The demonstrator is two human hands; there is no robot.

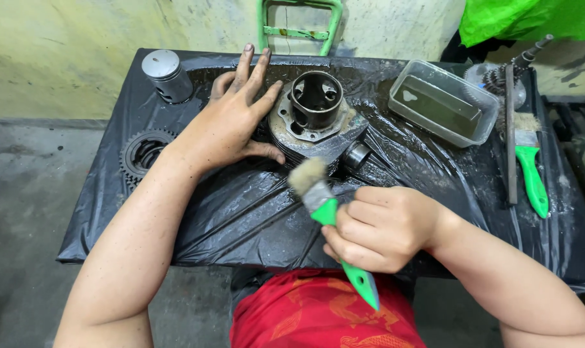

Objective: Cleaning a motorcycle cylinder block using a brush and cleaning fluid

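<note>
Midway, the right hand (379,227) is gripping a brush (324,209) at the grimy cylinder's (315,116) 6 o'clock, while the left hand (231,125) is lying spread, steadying it.

Bare forearms, grimy left hand (228,125), red trousers (orange-patterned) below.

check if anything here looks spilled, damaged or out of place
Nothing looks damaged or askew. The black plastic sheet is wet and glossy around the engine cylinder, which the left hand steadies; the right hand holds a green-handled brush.
</note>
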